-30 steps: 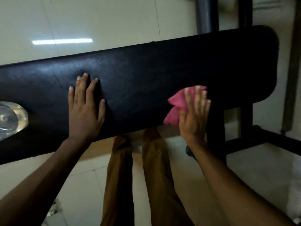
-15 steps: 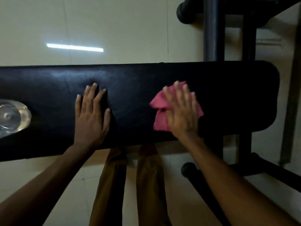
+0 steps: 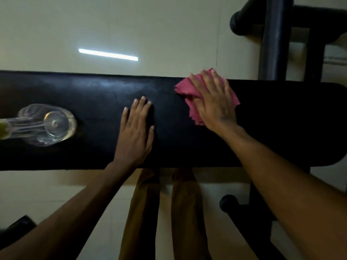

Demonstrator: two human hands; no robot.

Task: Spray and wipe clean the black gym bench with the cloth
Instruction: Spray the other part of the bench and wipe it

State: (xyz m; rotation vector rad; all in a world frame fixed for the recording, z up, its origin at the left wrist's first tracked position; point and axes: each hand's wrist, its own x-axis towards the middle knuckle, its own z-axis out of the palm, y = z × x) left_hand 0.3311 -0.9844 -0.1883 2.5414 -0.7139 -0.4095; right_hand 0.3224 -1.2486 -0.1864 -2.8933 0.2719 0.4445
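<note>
The black gym bench (image 3: 281, 124) runs across the view from left to right. My right hand (image 3: 212, 102) lies flat on a pink cloth (image 3: 187, 92), pressing it onto the bench near the far edge, right of centre. Flat on the pad beside it, fingers together and holding nothing, is my left hand (image 3: 135, 132). A clear spray bottle (image 3: 48, 124) stands on the bench at the left, seen from above.
Black metal frame tubes (image 3: 272, 40) rise behind the bench at the right, and more frame bars (image 3: 244, 218) run on the floor below it. My legs in brown trousers (image 3: 142, 212) stand against the near edge. Pale tiled floor (image 3: 150, 25) surrounds the bench.
My right hand has pushed the pink cloth from the bench's near edge across to its far edge. My left hand has stayed flat in place. The view has shifted, showing more of the bottle.
</note>
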